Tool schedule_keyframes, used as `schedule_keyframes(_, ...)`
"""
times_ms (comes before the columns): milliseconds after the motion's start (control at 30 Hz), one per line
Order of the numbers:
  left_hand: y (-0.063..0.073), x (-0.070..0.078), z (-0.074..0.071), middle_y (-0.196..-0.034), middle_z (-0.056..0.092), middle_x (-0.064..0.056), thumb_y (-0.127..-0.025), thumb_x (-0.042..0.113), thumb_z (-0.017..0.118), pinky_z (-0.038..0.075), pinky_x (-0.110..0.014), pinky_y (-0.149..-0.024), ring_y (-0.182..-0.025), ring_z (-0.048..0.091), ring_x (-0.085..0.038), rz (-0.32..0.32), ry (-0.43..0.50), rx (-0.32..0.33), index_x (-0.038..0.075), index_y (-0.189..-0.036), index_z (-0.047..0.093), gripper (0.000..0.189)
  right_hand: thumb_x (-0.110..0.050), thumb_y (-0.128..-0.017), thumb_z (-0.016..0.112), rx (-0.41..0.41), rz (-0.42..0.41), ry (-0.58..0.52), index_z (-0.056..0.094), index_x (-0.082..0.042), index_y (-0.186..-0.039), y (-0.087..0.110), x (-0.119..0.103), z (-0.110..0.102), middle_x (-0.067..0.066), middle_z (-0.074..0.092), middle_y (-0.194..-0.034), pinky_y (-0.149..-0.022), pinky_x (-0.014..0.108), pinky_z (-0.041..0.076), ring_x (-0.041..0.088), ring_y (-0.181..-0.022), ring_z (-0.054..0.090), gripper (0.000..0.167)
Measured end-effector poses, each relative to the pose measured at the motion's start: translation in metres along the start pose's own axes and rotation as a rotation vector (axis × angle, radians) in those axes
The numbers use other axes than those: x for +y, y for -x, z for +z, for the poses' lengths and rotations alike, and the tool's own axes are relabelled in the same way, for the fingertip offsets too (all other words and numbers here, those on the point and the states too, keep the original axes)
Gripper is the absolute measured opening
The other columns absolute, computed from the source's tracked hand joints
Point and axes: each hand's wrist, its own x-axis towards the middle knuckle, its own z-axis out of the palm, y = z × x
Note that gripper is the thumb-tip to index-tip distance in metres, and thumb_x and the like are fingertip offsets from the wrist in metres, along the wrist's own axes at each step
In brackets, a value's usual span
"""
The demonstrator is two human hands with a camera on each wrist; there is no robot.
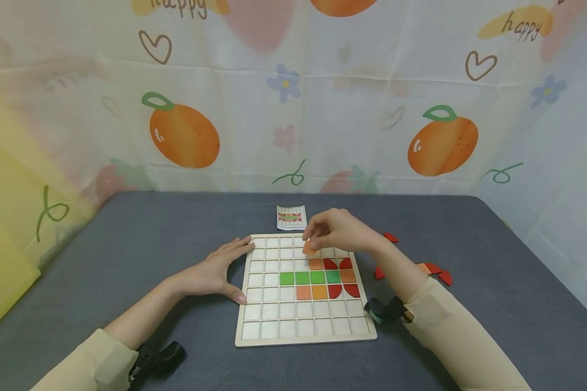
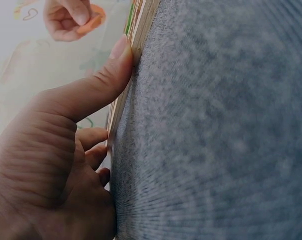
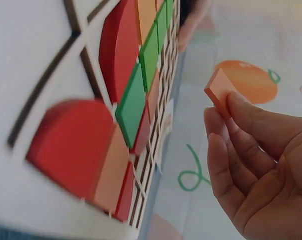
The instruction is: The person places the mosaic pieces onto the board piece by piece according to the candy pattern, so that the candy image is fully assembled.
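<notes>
A wooden grid board (image 1: pixel 274 343) lies on the dark table, holding green, orange and red tiles in its middle and right cells. My right hand (image 1: pixel 339 231) pinches an orange square tile (image 3: pixel 218 90) between thumb and fingers, above the board's upper rows. In the right wrist view, that tile stands clear of the grid. At the board's left edge, my left hand (image 1: pixel 218 270) rests with fingers spread, thumb lower down and fingertips near the upper corner. The left wrist view has the thumb (image 2: pixel 103 82) pressing against the board's side.
Behind the board lies a small pattern card (image 1: pixel 291 218). Loose red tiles (image 1: pixel 390 237) and an orange tile (image 1: pixel 423 268) are scattered to the right, around and beyond my right forearm. A printed curtain (image 1: pixel 293 108) hangs at the table's back.
</notes>
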Motion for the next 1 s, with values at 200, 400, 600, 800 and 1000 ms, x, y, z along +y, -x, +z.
schedule_keyframes(200,-0.001,0.0,0.0,-0.167,0.013,-0.017,-0.067,0.041,0.09,0.007,-0.077,-0.111,-0.153,0.006,-0.048,-0.001,-0.001,0.001,0.005,-0.156,0.027,0.115,-0.013,-0.087,0.075,-0.031,0.003,0.002,0.075,-0.014,-0.099,-0.008,-0.004,0.009,0.001,0.075,-0.084,-0.071,0.028,0.052,0.017,-0.08,0.069,0.012)
schedule_keyframes(400,-0.001,-0.001,0.001,-0.167,0.013,-0.016,-0.066,0.041,0.09,0.007,-0.077,-0.111,-0.153,0.005,-0.048,-0.008,-0.001,0.0,0.005,-0.156,0.027,0.115,-0.009,-0.087,0.074,-0.077,-0.008,0.034,0.076,-0.012,-0.098,-0.013,-0.003,0.019,0.002,0.075,-0.086,-0.073,0.025,0.055,0.01,-0.077,0.067,0.012)
schedule_keyframes(600,-0.001,-0.001,0.001,-0.167,0.013,-0.016,-0.066,0.041,0.09,0.006,-0.077,-0.112,-0.153,0.005,-0.048,-0.014,0.002,0.0,0.006,-0.156,0.027,0.116,-0.007,-0.087,0.073,-0.111,0.003,0.068,0.076,-0.011,-0.096,-0.017,-0.003,0.025,0.002,0.075,-0.082,-0.073,0.022,0.055,0.008,-0.073,0.068,0.01)
schedule_keyframes(800,-0.002,-0.002,0.001,-0.167,0.013,-0.017,-0.066,0.041,0.09,0.007,-0.077,-0.112,-0.153,0.006,-0.048,-0.013,0.0,0.001,0.005,-0.156,0.027,0.116,-0.007,-0.087,0.073,-0.114,0.006,0.104,0.077,-0.011,-0.094,-0.019,-0.004,0.027,0.003,0.076,-0.083,-0.074,0.02,0.055,0.005,-0.072,0.067,0.009)
schedule_keyframes(1000,-0.002,-0.002,0.001,-0.167,0.013,-0.016,-0.066,0.041,0.09,0.006,-0.078,-0.111,-0.153,0.005,-0.048,-0.016,0.008,-0.002,0.006,-0.156,0.026,0.116,-0.006,-0.086,0.074,-0.113,0.008,0.098,0.077,-0.008,-0.094,-0.019,-0.005,0.026,0.005,0.076,-0.083,-0.073,0.02,0.055,0.005,-0.071,0.067,0.009)
